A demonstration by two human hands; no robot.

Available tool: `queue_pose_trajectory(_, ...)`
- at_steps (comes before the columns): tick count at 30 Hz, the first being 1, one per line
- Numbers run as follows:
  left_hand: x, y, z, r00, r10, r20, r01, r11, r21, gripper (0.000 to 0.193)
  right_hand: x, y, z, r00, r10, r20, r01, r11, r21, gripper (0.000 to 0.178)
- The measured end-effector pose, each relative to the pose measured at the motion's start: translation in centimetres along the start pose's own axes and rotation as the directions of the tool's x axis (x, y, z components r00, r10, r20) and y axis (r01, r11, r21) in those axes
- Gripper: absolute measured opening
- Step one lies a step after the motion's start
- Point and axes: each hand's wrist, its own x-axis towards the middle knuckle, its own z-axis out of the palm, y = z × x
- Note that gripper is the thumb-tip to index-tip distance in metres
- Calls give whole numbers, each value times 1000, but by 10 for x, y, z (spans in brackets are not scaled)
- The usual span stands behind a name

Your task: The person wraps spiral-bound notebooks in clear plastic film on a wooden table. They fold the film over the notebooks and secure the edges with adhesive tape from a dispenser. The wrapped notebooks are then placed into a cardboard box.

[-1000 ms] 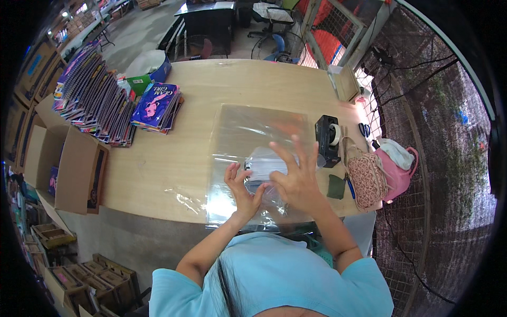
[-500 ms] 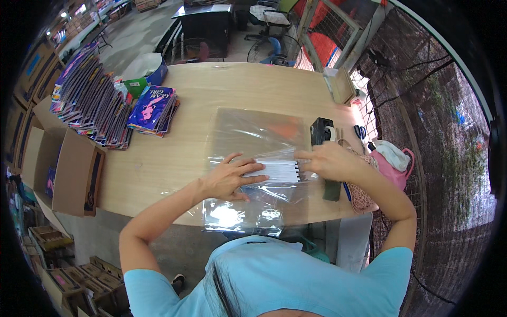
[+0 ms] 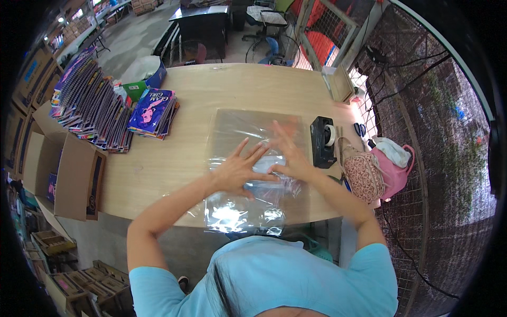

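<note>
Clear plastic film (image 3: 227,129) lies in shiny, layered sheets across the middle of the table, hanging slightly over its near edge. On it rests a small white block (image 3: 268,165), largely hidden by my hands and seemingly under a fold of film. My left hand (image 3: 238,171) presses flat on the block's left side, fingers spread. From the right, my right hand (image 3: 294,159) lies over the block's other end, fingers apart and slightly blurred, its thumb close to my left fingertips. Neither hand grips anything.
Right of the film stand a black tape dispenser (image 3: 321,142), scissors (image 3: 360,130), a patterned pouch (image 3: 364,177) and a pink bag (image 3: 397,171). At left are piled spiral notebooks (image 3: 95,105), a smaller notebook stack (image 3: 152,112), a blue-green box (image 3: 143,84) and an open carton (image 3: 74,177).
My right hand has moved left from beside the tape dispenser onto the film-covered block and spread its fingers. My left hand has shifted slightly right, its fingers spreading wider.
</note>
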Motion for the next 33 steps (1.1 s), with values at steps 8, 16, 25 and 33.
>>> queue_pose_trajectory(8,-57,88,163,940,-125,319,260,865,-428,58,7,-7,8,848,480,225,-519,839,165,131)
queue_pose_trajectory(16,-16,2,39,941,-100,-324,106,994,0,64,10,23,25,759,577,301,-623,778,81,111)
queue_pose_trajectory(25,-13,-21,34,994,-20,-110,-2,980,-197,68,2,36,31,729,684,-25,-644,697,315,69)
queue_pose_trajectory(33,-9,-18,29,997,-42,-64,25,970,-241,69,-166,166,-42,47,973,-228,-916,133,379,20)
